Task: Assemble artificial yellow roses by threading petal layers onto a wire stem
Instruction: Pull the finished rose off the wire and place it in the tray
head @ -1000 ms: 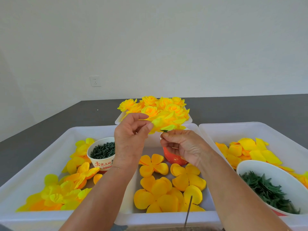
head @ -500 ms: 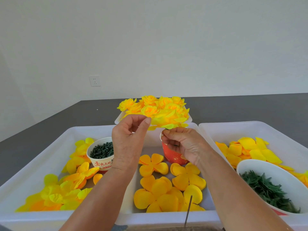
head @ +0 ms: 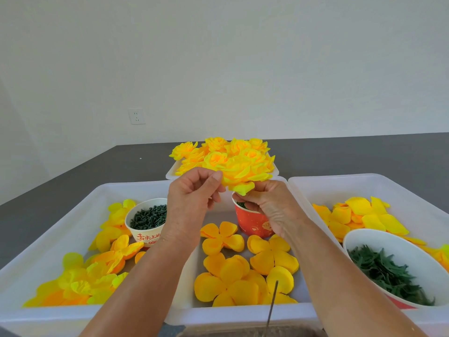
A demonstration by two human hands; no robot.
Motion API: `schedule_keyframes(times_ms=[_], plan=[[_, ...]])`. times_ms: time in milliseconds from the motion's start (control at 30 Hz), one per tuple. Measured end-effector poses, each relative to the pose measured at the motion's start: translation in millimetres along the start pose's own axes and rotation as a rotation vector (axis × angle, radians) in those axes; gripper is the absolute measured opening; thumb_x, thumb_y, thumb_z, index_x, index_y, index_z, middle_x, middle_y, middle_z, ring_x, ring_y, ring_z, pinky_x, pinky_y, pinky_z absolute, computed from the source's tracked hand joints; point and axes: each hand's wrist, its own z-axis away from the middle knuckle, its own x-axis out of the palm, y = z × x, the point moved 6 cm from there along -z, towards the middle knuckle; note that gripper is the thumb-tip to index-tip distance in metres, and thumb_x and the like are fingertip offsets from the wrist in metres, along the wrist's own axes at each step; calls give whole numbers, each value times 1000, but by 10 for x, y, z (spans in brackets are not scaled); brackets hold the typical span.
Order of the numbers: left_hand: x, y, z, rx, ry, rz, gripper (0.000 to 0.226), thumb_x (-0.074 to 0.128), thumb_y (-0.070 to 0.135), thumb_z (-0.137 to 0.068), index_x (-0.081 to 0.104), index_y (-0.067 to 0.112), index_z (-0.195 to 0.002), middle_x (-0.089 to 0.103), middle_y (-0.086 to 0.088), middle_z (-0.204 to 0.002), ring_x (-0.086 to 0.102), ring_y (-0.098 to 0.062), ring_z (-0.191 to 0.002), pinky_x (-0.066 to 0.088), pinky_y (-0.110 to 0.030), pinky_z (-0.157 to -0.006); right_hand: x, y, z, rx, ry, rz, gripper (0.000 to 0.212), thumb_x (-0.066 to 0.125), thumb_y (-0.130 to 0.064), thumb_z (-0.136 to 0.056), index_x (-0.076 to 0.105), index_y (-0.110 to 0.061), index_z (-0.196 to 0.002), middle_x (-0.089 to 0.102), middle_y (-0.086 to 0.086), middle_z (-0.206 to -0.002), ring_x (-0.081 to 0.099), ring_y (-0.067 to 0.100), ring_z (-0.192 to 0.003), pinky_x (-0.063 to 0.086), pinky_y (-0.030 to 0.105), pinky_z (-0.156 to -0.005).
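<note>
we take the red paper cup as our landmark and work down in size. three white plastic trays surround it: the cup stands in the middle tray, the left tray sits to its left, the right tray to its right, all smooth and glossy with raised rims. behind the cup a smaller tray carries a heap of finished roses, ruffled and bright yellow. to the right of the cup a white bowl holds thin dark green sepals; to the left a printed paper cup holds short dark green pegs. in front of the cup lie flat orange-yellow petal layers, soft rounded lobes like crinkled fabric. just above the cup both hands work on the rose in progress: our left hand pinches its outer petals at the edge, thumb and forefinger closed on the fabric, and our right hand grips it from beneath with fingers curled. we judge the step to be shaping or seating the last layers of a nearly full bloom. the next move likely calls for pushing the layers snug and fitting a green piece under them. a thin dark wire rises at the near edge, in front of the cup; we cannot tell whether a stem runs through the held rose.
</note>
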Motion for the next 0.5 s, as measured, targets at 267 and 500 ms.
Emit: schedule_keyframes(times_ms=[267, 500], plan=[[-85, -101, -30, -173, 169, 97, 27, 51, 29, -95, 62, 6, -89, 63, -4, -60, 47, -14, -49, 36, -23, -47, -65, -108, 16, -144, 141, 67, 12, 78, -16, -74, 72, -26, -70, 73, 2, -76, 62, 17, -77, 51, 42, -86], [-73, -118, -22, -240, 135, 97, 32, 54, 34, -92, 64, 6, -80, 63, -6, -61, 49, -12, -46, 39, -22, -46, -88, -110, -12, -200, 149, 114, 14, 78, -15, -74, 69, -26, -73, 63, -25, -55, 59, -5, -63, 44, 9, -58]])
